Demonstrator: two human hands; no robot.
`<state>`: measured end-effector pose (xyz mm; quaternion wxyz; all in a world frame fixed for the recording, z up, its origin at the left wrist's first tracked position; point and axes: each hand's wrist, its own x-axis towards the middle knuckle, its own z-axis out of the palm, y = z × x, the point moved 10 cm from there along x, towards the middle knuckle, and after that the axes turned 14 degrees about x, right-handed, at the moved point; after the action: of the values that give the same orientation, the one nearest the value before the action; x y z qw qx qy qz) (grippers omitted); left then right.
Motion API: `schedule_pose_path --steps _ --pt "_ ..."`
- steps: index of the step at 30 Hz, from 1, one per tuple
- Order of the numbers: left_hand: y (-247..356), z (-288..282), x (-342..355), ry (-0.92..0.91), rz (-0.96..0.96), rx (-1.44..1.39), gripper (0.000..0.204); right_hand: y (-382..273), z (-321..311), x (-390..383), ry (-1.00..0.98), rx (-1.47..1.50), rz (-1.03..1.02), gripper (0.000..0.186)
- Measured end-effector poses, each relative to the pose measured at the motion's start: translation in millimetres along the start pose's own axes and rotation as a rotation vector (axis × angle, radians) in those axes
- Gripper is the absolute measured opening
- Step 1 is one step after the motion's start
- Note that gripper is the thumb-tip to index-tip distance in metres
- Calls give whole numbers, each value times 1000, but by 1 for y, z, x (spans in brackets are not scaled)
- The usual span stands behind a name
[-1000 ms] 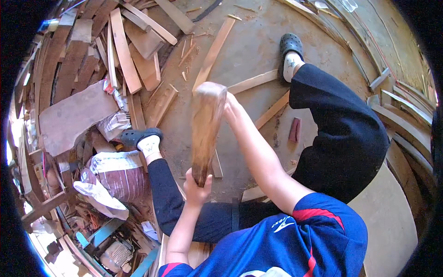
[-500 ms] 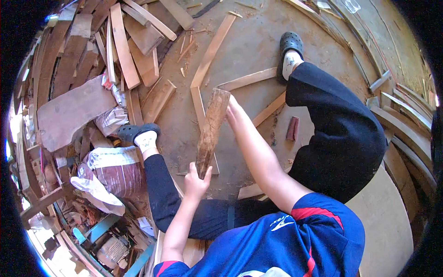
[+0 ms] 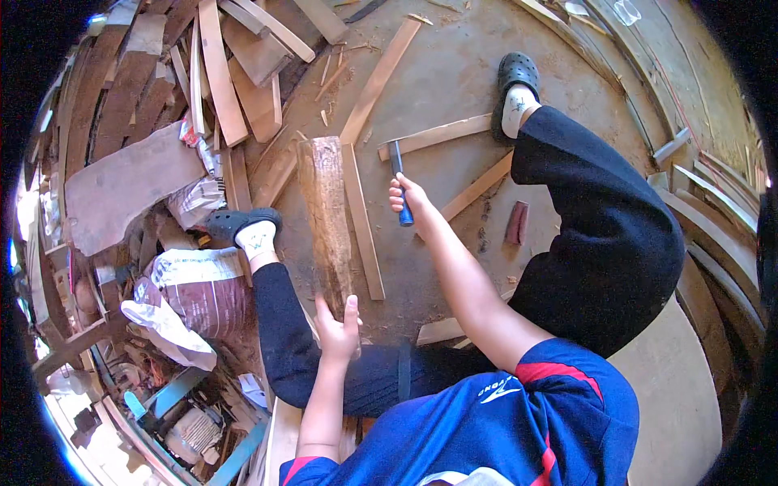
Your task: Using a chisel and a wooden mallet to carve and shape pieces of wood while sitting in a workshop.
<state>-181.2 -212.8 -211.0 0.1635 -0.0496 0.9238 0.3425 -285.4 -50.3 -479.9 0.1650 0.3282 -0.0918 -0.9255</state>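
Note:
A long, rough-barked piece of wood (image 3: 326, 211) stands up from my left hand (image 3: 338, 330), which is closed round its lower end with the thumb on the right side. Its far end tilts slightly left, above the floor. To the right of it, my right hand (image 3: 412, 197) is wrapped round the blue handle of a hammer (image 3: 397, 162). The hammer's narrow head points away from me, beside the end of a wooden strip on the floor. A gap separates the hammer from the held wood.
Wooden strips (image 3: 385, 77) lie across the floor between my feet, one (image 3: 454, 134) reaching my right clog (image 3: 519, 77). A small reddish block (image 3: 516, 223) is near my right leg. Stacked boards (image 3: 121, 97), a sack (image 3: 203, 296) and a blue-framed machine (image 3: 194, 433) fill the left.
The piece of wood has swung left and no longer hides my right hand. My right hand has moved slightly right and nearer me, and the hammer in it now shows.

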Motion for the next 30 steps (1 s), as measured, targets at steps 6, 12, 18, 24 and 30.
schedule_pose_path --steps 6,12,18,24,30 --pt "1 3 -9 -4 -61 -166 39 -1 11 -10 -28 -15 6 34" --pt "0 13 -12 -35 -76 -164 33 -11 32 -21 -9 142 17 33" --pt "5 19 -13 -26 -22 -205 32 -38 30 -28 43 223 24 33" --pt "13 16 -13 2 21 -175 33 -37 35 -26 15 278 93 34" --pt "10 17 -14 5 -10 -183 34 -38 45 -25 -12 323 132 34"
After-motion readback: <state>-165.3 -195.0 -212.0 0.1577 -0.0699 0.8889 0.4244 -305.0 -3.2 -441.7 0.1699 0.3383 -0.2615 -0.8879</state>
